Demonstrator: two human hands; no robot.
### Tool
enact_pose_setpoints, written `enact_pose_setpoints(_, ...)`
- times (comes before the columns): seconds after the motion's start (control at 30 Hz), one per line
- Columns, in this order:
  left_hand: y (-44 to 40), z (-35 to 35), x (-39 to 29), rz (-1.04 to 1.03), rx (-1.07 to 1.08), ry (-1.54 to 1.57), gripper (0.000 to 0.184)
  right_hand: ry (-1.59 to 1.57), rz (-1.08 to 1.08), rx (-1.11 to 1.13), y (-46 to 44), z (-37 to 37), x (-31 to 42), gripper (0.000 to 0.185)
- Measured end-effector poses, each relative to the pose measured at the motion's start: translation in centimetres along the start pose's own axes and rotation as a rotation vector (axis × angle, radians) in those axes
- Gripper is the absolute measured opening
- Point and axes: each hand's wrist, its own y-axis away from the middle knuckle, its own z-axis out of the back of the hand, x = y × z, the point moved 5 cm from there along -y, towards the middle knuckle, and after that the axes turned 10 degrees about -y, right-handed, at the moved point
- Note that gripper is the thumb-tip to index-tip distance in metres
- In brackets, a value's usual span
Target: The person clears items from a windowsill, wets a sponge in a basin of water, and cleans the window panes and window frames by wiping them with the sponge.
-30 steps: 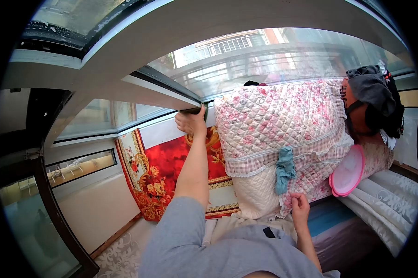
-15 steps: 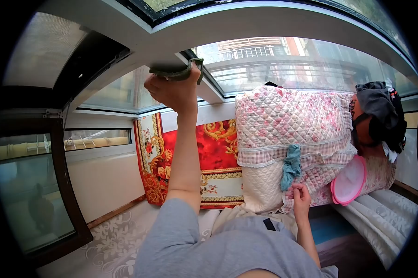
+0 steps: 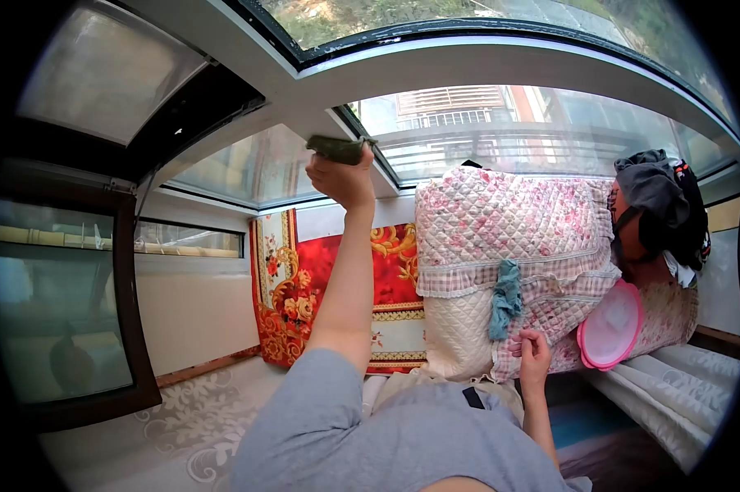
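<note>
My left hand point(image 3: 343, 179) is raised at the end of an outstretched arm, with its fingers closed round a dark green cloth point(image 3: 337, 150). The cloth appears to lie against the white window frame point(image 3: 300, 135), close to the upright between two panes; contact is hard to judge. Low in front of me, my right hand point(image 3: 535, 358) hangs with loosely curled fingers, and nothing shows in it. Just above it, a crumpled teal cloth point(image 3: 506, 299) lies on the pink floral quilted cover point(image 3: 509, 213), apart from the fingers.
Red and gold patterned fabric point(image 3: 312, 279) covers the ledge at left. A pink-rimmed round item point(image 3: 610, 326) leans at right, below dark clothes point(image 3: 673, 205). An open dark-framed window sash point(image 3: 124, 303) stands at far left. Pale patterned curtain fabric point(image 3: 198, 418) lies below it.
The whole view has shifted, moving the window frame right and down. The green cloth looks flatter and more compact in my left hand. My right hand sits slightly farther below the teal cloth.
</note>
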Motion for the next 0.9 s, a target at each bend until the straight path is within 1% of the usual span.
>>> enact_pose_setpoints(0.07,2.7,-1.2,1.0,0.058,0.214,-0.012,0.079,0.029,0.016,0.017,0.1,0.2,0.3,0.017)
enact_pose_setpoints(0.1,2.9,-1.1,0.9,-0.001,0.169,-0.045,0.074,0.051,0.025,0.027,0.2,0.3,0.6,0.017)
enact_pose_setpoints(0.2,1.8,0.3,1.5,0.028,0.331,0.087,0.067,0.036,0.027,0.027,0.6,1.3,0.4,0.016)
enact_pose_setpoints(0.23,1.1,1.8,1.5,0.075,0.357,0.136,0.050,0.012,0.033,0.023,0.2,1.5,0.3,0.016)
enact_pose_setpoints(0.33,1.1,1.7,6.5,0.342,0.481,0.413,0.037,0.000,0.074,0.043,0.0,1.9,0.2,0.015)
enact_pose_setpoints(0.37,1.0,2.3,7.4,0.368,0.393,0.516,0.029,-0.007,0.068,0.044,-0.2,1.8,0.3,0.014)
enact_pose_setpoints(0.4,1.2,2.3,9.1,0.458,0.504,0.541,0.030,-0.004,0.078,0.055,-0.1,1.7,0.6,0.014)
enact_pose_setpoints(0.47,-0.5,6.6,8.7,0.431,0.431,0.529,0.031,0.000,0.104,0.075,0.0,0.9,1.5,0.014)
enact_pose_setpoints(0.5,-0.4,5.9,10.4,0.491,0.428,0.564,0.032,-0.009,0.106,0.086,0.0,0.7,1.5,0.014)
enact_pose_setpoints(0.53,-0.4,5.6,11.8,0.621,0.441,0.607,0.034,0.002,0.110,0.100,0.2,0.5,1.6,0.014)
enact_pose_setpoints(0.6,-2.6,9.0,9.9,0.691,0.397,0.631,0.034,0.027,0.123,0.130,0.4,0.1,1.8,0.014)
enact_pose_setpoints(0.7,-4.4,9.3,7.0,0.690,0.369,0.807,0.033,0.086,0.127,0.170,0.8,0.0,1.8,0.014)
enact_pose_setpoints(0.73,-5.0,8.4,5.9,0.651,0.496,0.778,0.030,0.089,0.119,0.173,0.9,0.1,1.6,0.014)
enact_pose_setpoints(0.77,-5.2,7.1,4.5,0.622,0.592,0.815,0.032,0.091,0.110,0.172,0.8,0.3,1.4,0.015)
enact_pose_setpoints(0.8,-5.8,7.6,2.0,0.609,0.566,0.923,0.032,0.093,0.102,0.169,0.7,0.5,1.3,0.015)
enact_pose_setpoints(0.87,-7.0,5.5,-0.3,0.398,0.512,0.764,0.032,0.100,0.105,0.155,0.6,0.8,1.8,0.015)
enact_pose_setpoints(0.9,-6.9,5.1,-0.6,0.382,0.491,0.724,0.031,0.109,0.110,0.140,0.6,0.8,2.4,0.015)
